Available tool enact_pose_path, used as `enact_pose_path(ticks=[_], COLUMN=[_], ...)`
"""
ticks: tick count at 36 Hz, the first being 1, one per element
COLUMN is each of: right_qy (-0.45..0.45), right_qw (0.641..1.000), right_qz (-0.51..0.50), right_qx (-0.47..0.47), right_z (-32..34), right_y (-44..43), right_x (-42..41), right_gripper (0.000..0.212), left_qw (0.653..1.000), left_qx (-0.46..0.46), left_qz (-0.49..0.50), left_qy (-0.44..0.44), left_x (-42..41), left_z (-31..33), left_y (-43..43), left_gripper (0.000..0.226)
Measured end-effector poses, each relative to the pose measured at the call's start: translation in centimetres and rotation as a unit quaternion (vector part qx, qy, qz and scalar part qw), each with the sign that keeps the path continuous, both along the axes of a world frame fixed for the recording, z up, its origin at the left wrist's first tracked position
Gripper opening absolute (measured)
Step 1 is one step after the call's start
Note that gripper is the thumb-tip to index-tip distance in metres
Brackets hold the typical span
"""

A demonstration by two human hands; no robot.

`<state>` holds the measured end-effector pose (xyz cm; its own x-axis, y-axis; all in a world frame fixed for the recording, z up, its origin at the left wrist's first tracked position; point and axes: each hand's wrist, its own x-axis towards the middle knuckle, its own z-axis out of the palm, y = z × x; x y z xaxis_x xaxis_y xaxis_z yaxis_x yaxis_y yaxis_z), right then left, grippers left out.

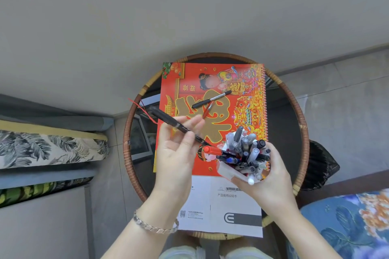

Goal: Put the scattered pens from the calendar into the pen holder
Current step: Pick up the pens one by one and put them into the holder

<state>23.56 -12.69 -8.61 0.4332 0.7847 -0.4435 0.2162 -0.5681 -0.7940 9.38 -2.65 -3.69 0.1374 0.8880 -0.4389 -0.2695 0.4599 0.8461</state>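
Head view: left hand [176, 149] pinches black pen [176, 125] over calendar [212, 115], right hand [271, 178] grips full holder [233, 171]; black marker [211, 99] and red pen [208, 109] lie on calendar

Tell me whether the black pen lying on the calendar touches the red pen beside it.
Cannot tell. In the head view the black pen and red pen converge with no clear gap, but contact isn't plain.
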Motion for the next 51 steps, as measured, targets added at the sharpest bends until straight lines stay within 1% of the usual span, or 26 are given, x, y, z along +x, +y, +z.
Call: enact_pose_path(ticks=[4,8,9,11,13,14,16,19,21,24,25,26,28,29,31,32,33,34,36,37,38,40,44,46,49,51], right_qy=[-0.012,-0.026,-0.026,-0.012,-0.003,-0.004,-0.009,-0.021,-0.040,-0.060,-0.062,-0.062,-0.066,-0.068,-0.063,-0.052,-0.036,-0.015,0.022,0.027,0.020,-0.007,-0.054,-0.048,-0.001,-0.030], right_qw=[1.000,1.000,1.000,1.000,1.000,1.000,1.000,1.000,0.999,0.998,0.997,0.996,0.995,0.995,0.994,0.994,0.993,0.993,0.991,0.990,0.988,0.983,0.972,0.965,0.943,0.921], right_qz=[0.002,0.013,0.012,-0.002,-0.011,-0.013,-0.007,0.011,0.020,0.035,0.042,0.050,0.062,0.064,0.074,0.084,0.097,0.108,0.126,0.137,0.151,0.179,0.229,0.255,0.326,0.378], right_qx=[-0.002,-0.010,-0.012,-0.006,0.001,0.003,0.002,-0.012,-0.012,0.007,0.017,0.027,0.037,0.038,0.046,0.053,0.054,0.050,0.038,0.036,0.033,0.027,-0.001,-0.026,-0.071,-0.094], right_z=[-0.2,-0.5,-0.6,-0.6,-0.6,-0.6,-0.5,-0.4,-0.2,0.3,0.4,0.6,0.7,0.8,0.9,1.1,1.4,1.8,1.9,1.8,1.7,1.2,0.6,0.5,0.0,-1.2], right_y=[-0.1,0.0,0.0,0.0,-0.1,-0.2,-0.3,-0.4,-0.3,-0.1,0.1,0.2,0.5,0.7,1.1,1.4,1.9,2.4,3.3,3.7,4.2,5.1,6.9,7.8,9.5,11.0], right_x=[0.0,0.0,-0.1,-0.1,0.0,0.0,0.0,-0.1,-0.3,-0.7,-0.8,-0.9,-0.9,-0.7,-0.3,-0.1,0.1,0.2,0.3,0.4,0.3,0.2,-0.4,-0.8,-0.8,-0.3], right_gripper=[0.082,0.090,0.090,0.084,0.081,0.080,0.080,0.084,0.089,0.092,0.092,0.090,0.089,0.090,0.091,0.091,0.089,0.085,0.081,0.082,0.083,0.086,0.091,0.098,0.112,0.113], left_qw=[0.993,0.972,0.969,0.970,0.971,0.967,0.952,0.913,0.877,0.777,0.756,0.754,0.787,0.806,0.843,0.855,0.858,0.855,0.842,0.836,0.833,0.835,0.848,0.854,0.867,0.883], left_qx=[0.003,0.032,0.048,0.080,0.129,0.165,0.237,0.312,0.365,0.470,0.480,0.465,0.389,0.349,0.268,0.234,0.213,0.201,0.183,0.180,0.184,0.194,0.176,0.183,0.179,0.156], left_qz=[-0.103,-0.186,-0.192,-0.180,-0.162,-0.157,-0.152,-0.166,-0.186,-0.225,-0.239,-0.252,-0.287,-0.315,-0.384,-0.406,-0.422,-0.433,-0.449,-0.452,-0.450,-0.436,-0.398,-0.374,-0.332,-0.292], left_qy=[0.054,0.137,0.146,0.146,0.120,0.110,0.119,0.203,0.252,0.353,0.377,0.390,0.383,0.359,0.265,0.222,0.202,0.203,0.238,0.254,0.263,0.274,0.302,0.311,0.326,0.331], left_x=[0.8,1.2,1.1,0.8,0.3,0.0,-0.4,-0.5,-0.2,0.5,0.8,1.0,1.2,1.1,0.7,0.4,0.0,-0.4,-1.3,-1.7,-2.0,-2.6,-3.7,-4.1,-4.7,-5.0], left_z=[-1.0,-1.3,-1.3,-0.9,0.0,0.4,0.9,0.7,0.1,-1.2,-1.6,-1.8,-1.5,-1.2,-0.7,-0.4,-0.2,-0.1,-0.4,-0.7,-1.1,-2.0,-3.3,-3.7,-4.4,-4.8], left_y=[-1.7,-2.5,-2.6,-2.5,-2.3,-2.2,-1.9,-1.3,-1.1,-1.4,-1.6,-1.8,-1.6,-1.4,-0.8,-0.5,-0.1,0.3,0.9,1.2,1.5,2.1,2.9,3.2,3.2,3.1], left_gripper=[0.029,0.020,0.018,0.035,0.052,0.055,0.051,0.031,0.032,0.035,0.036,0.040,0.048,0.050,0.051,0.055,0.065,0.082,0.120,0.130,0.133,0.128,0.116,0.111,0.102,0.095])
